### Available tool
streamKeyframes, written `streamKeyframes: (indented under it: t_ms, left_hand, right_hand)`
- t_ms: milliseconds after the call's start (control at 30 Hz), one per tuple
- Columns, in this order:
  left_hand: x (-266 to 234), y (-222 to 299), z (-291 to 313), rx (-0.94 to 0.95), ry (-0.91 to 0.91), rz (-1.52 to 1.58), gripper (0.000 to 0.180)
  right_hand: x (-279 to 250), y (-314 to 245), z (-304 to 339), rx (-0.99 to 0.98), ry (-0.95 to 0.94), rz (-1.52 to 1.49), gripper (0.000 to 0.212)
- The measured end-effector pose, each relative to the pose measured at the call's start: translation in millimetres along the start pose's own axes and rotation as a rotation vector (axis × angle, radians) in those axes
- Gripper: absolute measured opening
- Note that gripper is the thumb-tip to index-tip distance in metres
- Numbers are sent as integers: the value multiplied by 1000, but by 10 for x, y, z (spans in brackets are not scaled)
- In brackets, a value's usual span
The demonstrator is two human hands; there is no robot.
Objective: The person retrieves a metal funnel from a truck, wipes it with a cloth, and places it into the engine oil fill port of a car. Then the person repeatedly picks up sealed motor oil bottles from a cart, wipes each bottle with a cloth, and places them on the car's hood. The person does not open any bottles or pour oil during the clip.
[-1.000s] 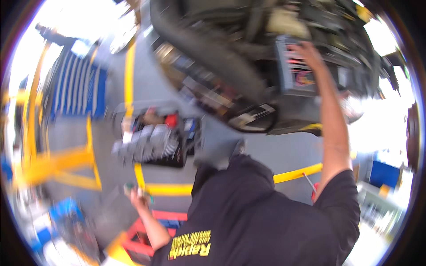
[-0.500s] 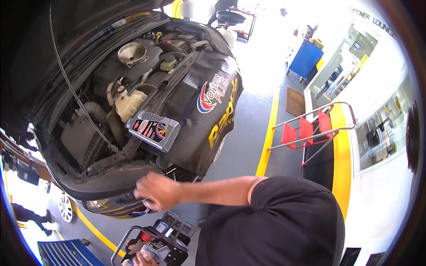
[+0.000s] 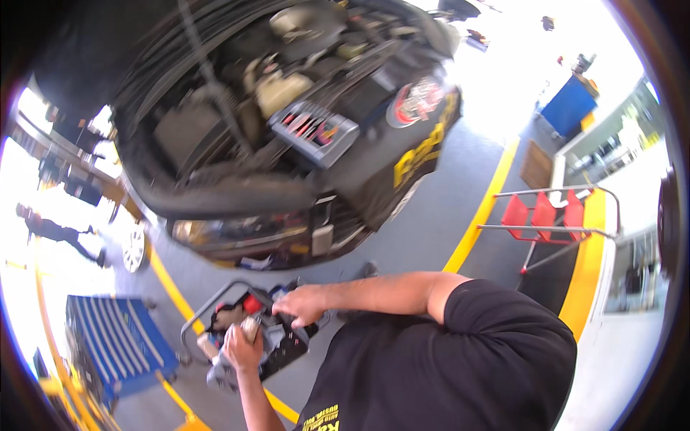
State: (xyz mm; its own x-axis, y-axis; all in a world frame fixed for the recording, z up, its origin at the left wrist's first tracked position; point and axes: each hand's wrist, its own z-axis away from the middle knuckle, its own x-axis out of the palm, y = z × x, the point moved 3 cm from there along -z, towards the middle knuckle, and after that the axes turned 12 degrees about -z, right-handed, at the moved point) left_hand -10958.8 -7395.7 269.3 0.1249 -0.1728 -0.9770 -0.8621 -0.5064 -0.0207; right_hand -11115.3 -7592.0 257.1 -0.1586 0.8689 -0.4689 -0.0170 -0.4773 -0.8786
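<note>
My left hand (image 3: 243, 350) is closed round a grey plastic bottle (image 3: 272, 336) over a black carry caddy (image 3: 282, 365). A pale round part shows by its fingers; blur hides the grip's detail. My right hand (image 3: 300, 304) hovers just right of it, above the caddy, fingers stretched out and apart, with nothing seen in them. Among the caddy's contents are a red item (image 3: 251, 303) and a brown cloth (image 3: 228, 316). Another grey oil bottle (image 3: 316, 134) lies label up on the car's front edge, out of reach of both hands.
Ahead stands a car with its bonnet raised, a funnel (image 3: 298, 23) on the engine and a black fender cover (image 3: 392, 147). A red-stepped ladder (image 3: 544, 215) is at right, a blue slatted cart (image 3: 126, 345) at left. A person (image 3: 65, 233) walks far left.
My right hand has come down from beside the headlight to the caddy. My left hand has risen with the grey bottle. The view has tilted lower, so the car sits higher.
</note>
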Motion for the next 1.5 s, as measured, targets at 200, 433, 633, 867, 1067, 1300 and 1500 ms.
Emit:
streamKeyframes:
  t_ms: [200, 433, 633, 867, 1067, 1300, 1500]
  left_hand:
    - [-1231, 573, -290, 25, 47, -75, 38]
    - [-2631, 1905, -1420, -134, 103, -217, 41]
    - [-3132, 2786, -2291, 131, 449, 399, 39]
    - [-1754, 2023, -1825, -513, 77, 382, 35]
    - [-538, 926, 277, -887, 25, -210, 50]
    - [-685, 488, 1082, -1291, 138, -206, 51]
    - [101, -53, 82, -677, -219, -291, 58]
  right_hand:
    - [127, -338, 61, -337, 144, -152, 138]
    - [-525, -680, 525, -639, 702, -326, 137]
    - [-2111, -482, 1466, -480, 879, -592, 108]
    - [-4934, 727, 2564, -138, 1135, -849, 55]
    - [-5358, 2552, 1941, 234, 696, -765, 31]
    - [-5451, 2853, 1535, 332, 597, -805, 34]
    - [-5535, 2468, 1682, 252, 476, 50, 58]
